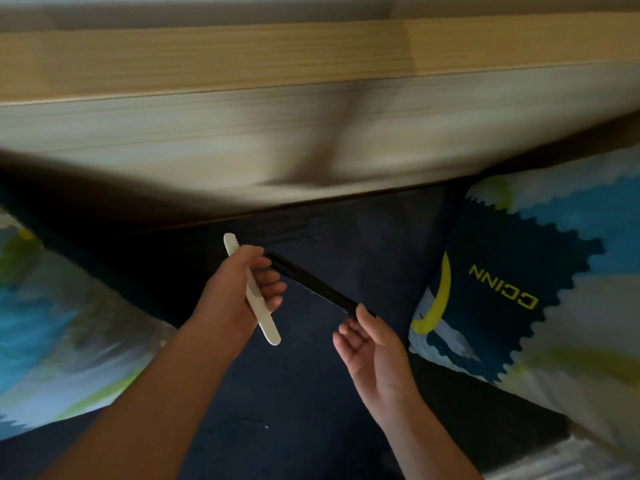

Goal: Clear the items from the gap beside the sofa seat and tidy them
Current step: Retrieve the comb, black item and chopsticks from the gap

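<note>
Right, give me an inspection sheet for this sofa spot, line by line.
Surface: dark navy sofa seat, bare around the hands.
Job's things: white comb in left hand; black comb pinched at its near end by right hand, far end at the left fingers.
Clutter: nothing seen.
Hands: both closed on combs.
Cables: nothing seen.
Surroundings: pale wooden frame behind; printed cushion at right, another cushion at left.

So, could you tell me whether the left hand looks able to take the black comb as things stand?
Probably not cleanly: the left hand already has its grip around the white comb. The black comb passes close by its fingertips, pinched at its far end by the right hand.
</note>
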The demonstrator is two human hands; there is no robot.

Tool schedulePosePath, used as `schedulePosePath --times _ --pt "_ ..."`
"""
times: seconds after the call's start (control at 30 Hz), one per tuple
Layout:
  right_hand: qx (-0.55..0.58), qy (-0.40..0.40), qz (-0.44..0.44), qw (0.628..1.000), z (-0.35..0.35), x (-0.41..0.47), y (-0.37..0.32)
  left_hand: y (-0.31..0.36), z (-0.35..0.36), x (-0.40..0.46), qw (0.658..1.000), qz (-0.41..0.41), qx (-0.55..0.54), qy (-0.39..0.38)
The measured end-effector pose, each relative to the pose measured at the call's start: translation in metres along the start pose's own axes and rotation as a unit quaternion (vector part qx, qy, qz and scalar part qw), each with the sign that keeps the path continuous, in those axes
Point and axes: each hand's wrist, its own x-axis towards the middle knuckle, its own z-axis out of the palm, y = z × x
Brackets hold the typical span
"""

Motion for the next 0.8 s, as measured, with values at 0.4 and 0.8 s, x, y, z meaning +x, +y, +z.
schedulePosePath --times 0.4,0.8 --pt "0.077 0.002 -0.041 0.996 -0.031 -0.074 0.014 -0.056 0.054 -0.036 0.992 0.017 0.112 -0.056" --pt "-0.021 0.039 -0.082 0.996 -0.14 -0.142 0.014 -0.174 0.11 -0.081 0.979 -0.066 0.186 -0.051"
